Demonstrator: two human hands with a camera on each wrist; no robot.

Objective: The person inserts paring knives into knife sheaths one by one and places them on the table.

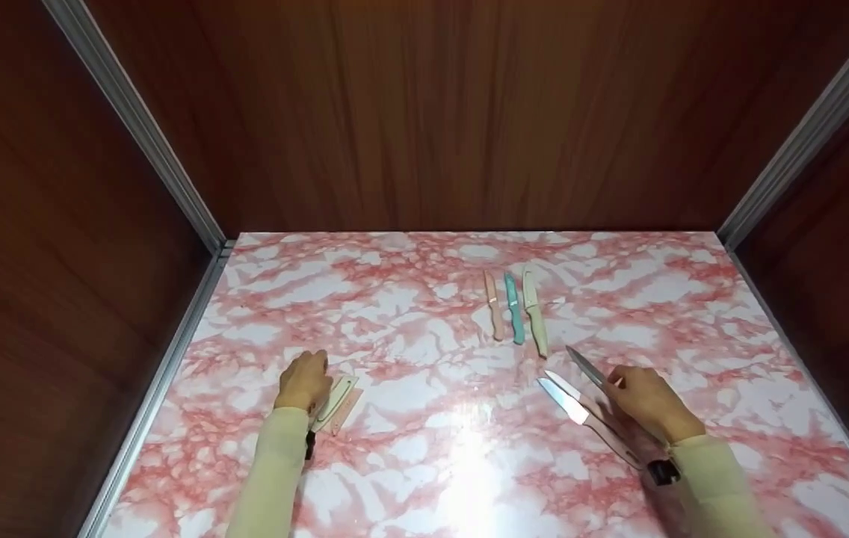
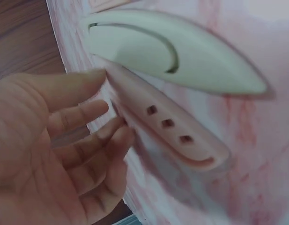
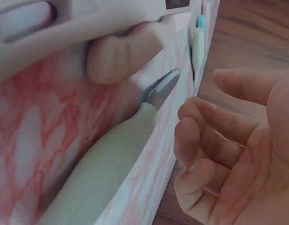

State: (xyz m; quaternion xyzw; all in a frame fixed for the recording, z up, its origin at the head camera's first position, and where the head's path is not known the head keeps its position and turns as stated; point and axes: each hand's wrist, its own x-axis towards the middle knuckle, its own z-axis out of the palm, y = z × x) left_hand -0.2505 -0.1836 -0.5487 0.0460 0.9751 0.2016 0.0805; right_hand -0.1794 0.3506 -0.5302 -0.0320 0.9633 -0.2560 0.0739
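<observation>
My left hand [image 1: 311,371] [image 2: 107,112] lies open on the marble table, fingers relaxed beside two empty blade sheaths. The pink sheath [image 1: 347,412] [image 2: 174,129] has three small holes, and my index fingertip is at its end. The cream sheath [image 1: 335,398] [image 2: 172,51] lies just past it. My right hand [image 1: 622,382] [image 3: 200,131] is open, loosely curled, holding nothing. Next to it lies a bare knife with a pale green handle [image 3: 102,164], blade [image 1: 585,365] pointing away. A second bare knife [image 1: 565,397], pink-handled [image 3: 123,54], lies to its left.
Three sheathed knives, pink [image 1: 494,305], teal [image 1: 514,308] and cream [image 1: 535,312], lie side by side toward the back of the pink marble table [image 1: 424,463]. Brown wooden walls close in the left, back and right, with metal strips [image 1: 170,179] at the corners.
</observation>
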